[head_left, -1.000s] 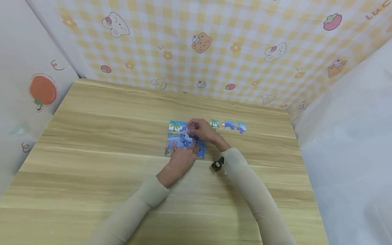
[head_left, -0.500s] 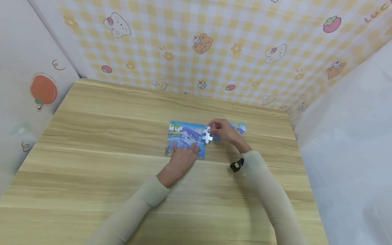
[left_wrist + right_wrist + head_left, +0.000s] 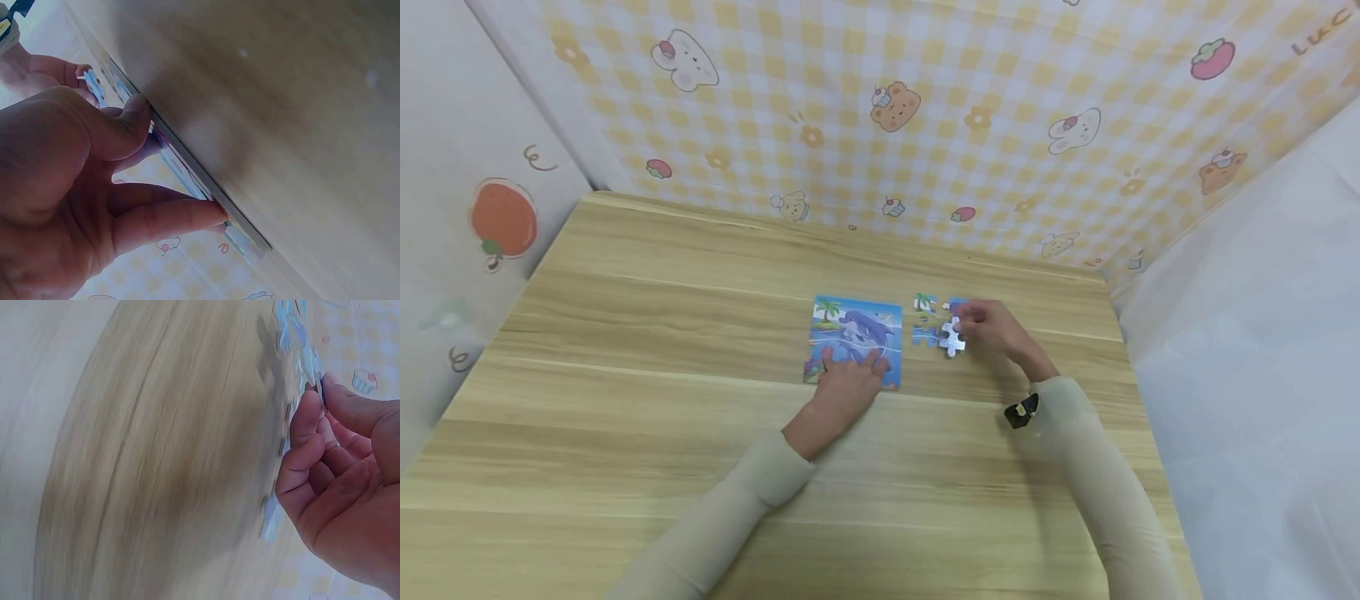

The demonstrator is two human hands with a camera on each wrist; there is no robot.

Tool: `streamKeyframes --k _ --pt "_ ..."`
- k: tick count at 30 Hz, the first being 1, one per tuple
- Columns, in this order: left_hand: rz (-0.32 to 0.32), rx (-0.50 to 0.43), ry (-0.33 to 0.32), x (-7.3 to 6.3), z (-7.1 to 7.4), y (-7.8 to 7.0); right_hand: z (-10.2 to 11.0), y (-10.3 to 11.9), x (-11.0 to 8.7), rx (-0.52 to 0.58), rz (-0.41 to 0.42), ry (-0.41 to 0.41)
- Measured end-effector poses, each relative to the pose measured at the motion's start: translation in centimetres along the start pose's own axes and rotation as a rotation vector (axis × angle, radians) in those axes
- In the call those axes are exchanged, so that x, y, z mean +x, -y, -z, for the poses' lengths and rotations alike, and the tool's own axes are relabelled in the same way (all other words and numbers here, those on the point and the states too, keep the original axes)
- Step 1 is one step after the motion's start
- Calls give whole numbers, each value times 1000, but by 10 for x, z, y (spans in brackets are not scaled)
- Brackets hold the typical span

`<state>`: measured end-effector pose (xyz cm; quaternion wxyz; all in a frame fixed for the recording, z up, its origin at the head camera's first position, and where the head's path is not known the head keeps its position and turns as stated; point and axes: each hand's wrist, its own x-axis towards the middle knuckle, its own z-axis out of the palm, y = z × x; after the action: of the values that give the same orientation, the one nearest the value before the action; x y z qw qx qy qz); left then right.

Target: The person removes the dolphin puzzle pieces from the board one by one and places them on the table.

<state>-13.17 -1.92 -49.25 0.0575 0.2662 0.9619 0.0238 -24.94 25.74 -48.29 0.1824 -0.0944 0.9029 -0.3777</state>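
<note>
In the head view, a square dolphin puzzle (image 3: 868,321) lies flat on the wooden table. My left hand (image 3: 844,393) rests with its fingers spread on the puzzle's near part. Seen from the left wrist, my thumb and fingers touch the thin board (image 3: 200,178) along its edge. To the right, my right hand (image 3: 997,328) pinches a jigsaw piece (image 3: 952,338) between thumb and fingertips, held above the table. In the right wrist view this piece (image 3: 310,362) is tilted, seen partly edge-on. My left hand covers the puzzle's lower middle.
Loose jigsaw pieces lie right of the puzzle: a palm tree piece (image 3: 923,302), a blue one (image 3: 924,336) and another (image 3: 958,305) partly behind my right hand. A yellow checked cloth (image 3: 835,150) hangs behind the table (image 3: 700,467).
My right hand has moved right, from over the puzzle to above the loose pieces, carrying the jigsaw piece. My left hand has stayed on the puzzle.
</note>
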Motion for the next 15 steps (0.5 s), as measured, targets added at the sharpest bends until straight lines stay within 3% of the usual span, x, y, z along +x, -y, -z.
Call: streamKeyframes --k 8,15 --pt "-4 17 -15 0 0 -1 4 -10 -2 32 -82 -22" --pt "1 18 -14 0 -2 -1 -1 -8 -2 -156 -25 -73"
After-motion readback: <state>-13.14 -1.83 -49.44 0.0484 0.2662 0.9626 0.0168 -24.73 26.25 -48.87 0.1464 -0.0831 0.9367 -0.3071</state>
